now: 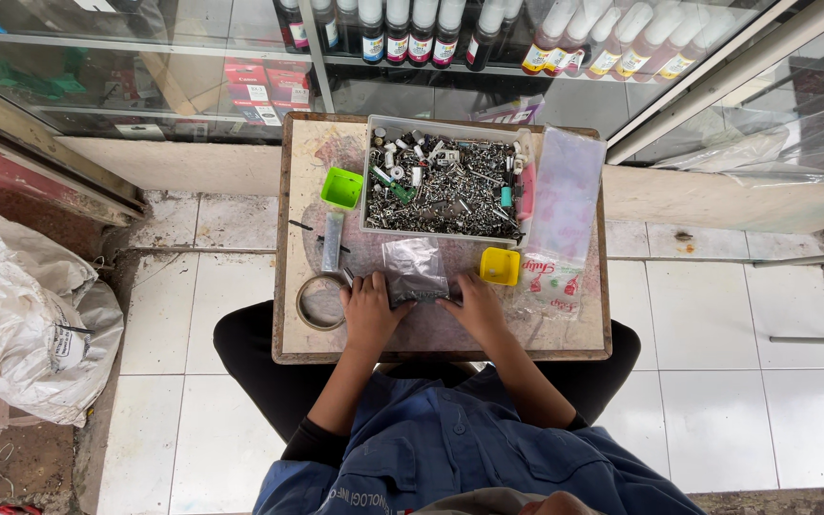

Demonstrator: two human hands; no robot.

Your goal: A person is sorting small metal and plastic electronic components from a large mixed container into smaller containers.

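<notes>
On a small wooden table (584, 324) my left hand (369, 310) and my right hand (476, 305) pinch the two ends of a small clear plastic bag (418, 289) with dark small parts inside. The bag lies flat between both hands on the tabletop. A second clear bag (412, 256) rests just beyond it. Behind them stands a clear tray (366, 172) filled with several metal screws and small parts.
A green cup (341, 188) sits left of the tray, a yellow cup (500, 266) right of the bags. A tape ring (319, 302) and a grey strip (333, 240) lie at left, clear bags (565, 200) at right. A glass display case (193, 67) stands behind, a white sack (26, 315) on the floor left.
</notes>
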